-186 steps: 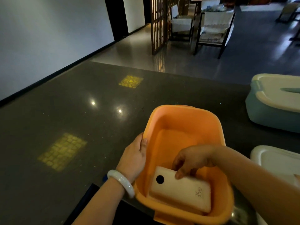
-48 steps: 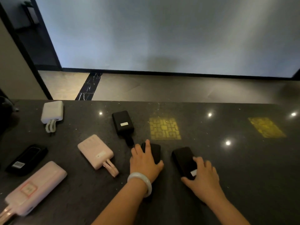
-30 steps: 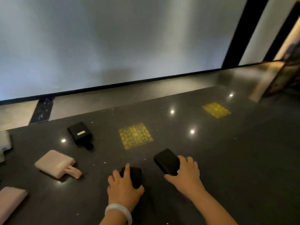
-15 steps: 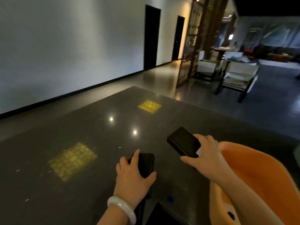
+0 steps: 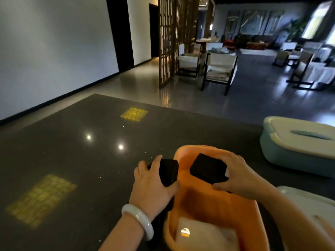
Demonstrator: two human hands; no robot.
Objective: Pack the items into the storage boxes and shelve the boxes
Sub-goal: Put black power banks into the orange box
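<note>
An orange storage box (image 5: 252,212) stands open on the dark table (image 5: 76,153) at the lower right. A cream power bank (image 5: 204,236) lies in its near end. My right hand (image 5: 239,174) holds a black power bank (image 5: 206,167) above the box's inside. My left hand (image 5: 154,185), with a white bracelet on the wrist, grips a second black power bank (image 5: 169,171) at the box's left rim, just outside it.
A teal box with a cream lid (image 5: 299,142) sits at the right of the table. Part of a white lid (image 5: 311,205) shows at the lower right edge. Beyond the table are a wooden screen (image 5: 172,37) and chairs (image 5: 219,69).
Both hands picked up black power banks from the left part of the table and carried them right. They have reached the orange box, and the right hand's power bank is over it.
</note>
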